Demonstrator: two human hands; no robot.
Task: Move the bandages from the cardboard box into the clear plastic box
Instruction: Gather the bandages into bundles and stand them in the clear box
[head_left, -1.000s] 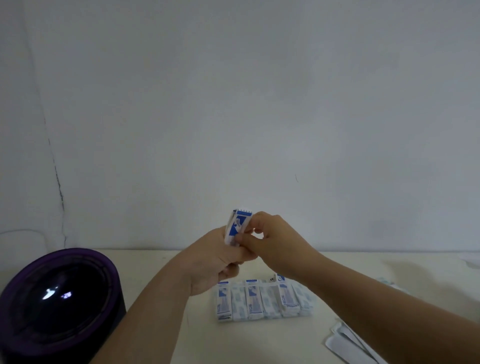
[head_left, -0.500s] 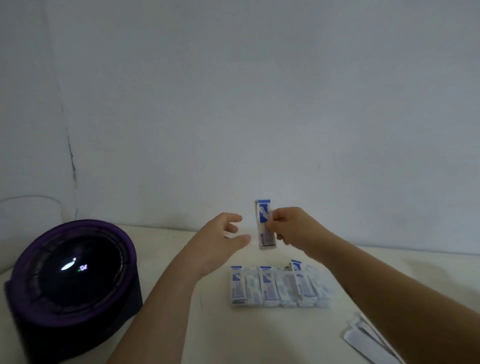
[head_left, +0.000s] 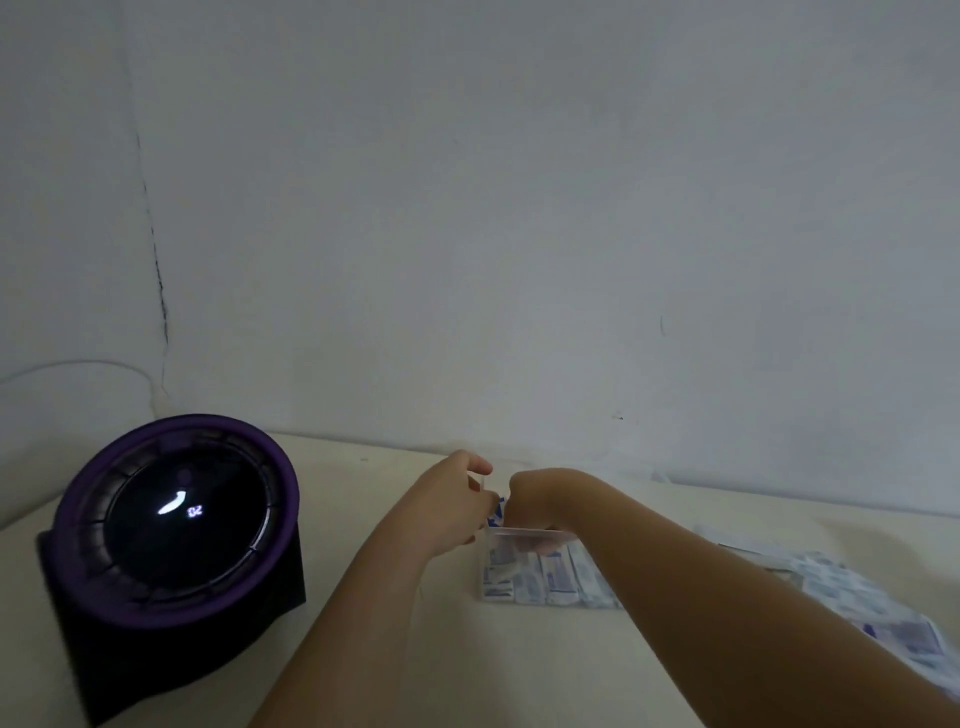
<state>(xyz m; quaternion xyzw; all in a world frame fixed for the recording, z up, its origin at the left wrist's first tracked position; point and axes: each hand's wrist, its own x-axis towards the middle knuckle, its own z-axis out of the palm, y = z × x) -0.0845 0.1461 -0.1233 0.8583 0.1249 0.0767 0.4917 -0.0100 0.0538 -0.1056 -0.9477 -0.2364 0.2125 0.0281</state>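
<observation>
The clear plastic box (head_left: 524, 531) stands on the pale table with several blue-and-white bandages (head_left: 540, 577) upright in a row inside it. My right hand (head_left: 540, 499) dips into the box from above, pinching a bandage (head_left: 498, 512) of which only a blue corner shows at the box's far left. My left hand (head_left: 449, 506) is beside it, fingers closed on the box's thin far-left edge. I cannot make out the cardboard box.
A round purple-rimmed device with a dark lit screen (head_left: 176, 519) stands at the left of the table. Loose bandages (head_left: 862, 592) lie scattered at the right, partly under my right forearm. A white wall runs close behind the table.
My right hand pulled the bandage away from my left hand and carried it down into the clear box. My left hand let go, then dropped to the box's left edge. The view tilted.
</observation>
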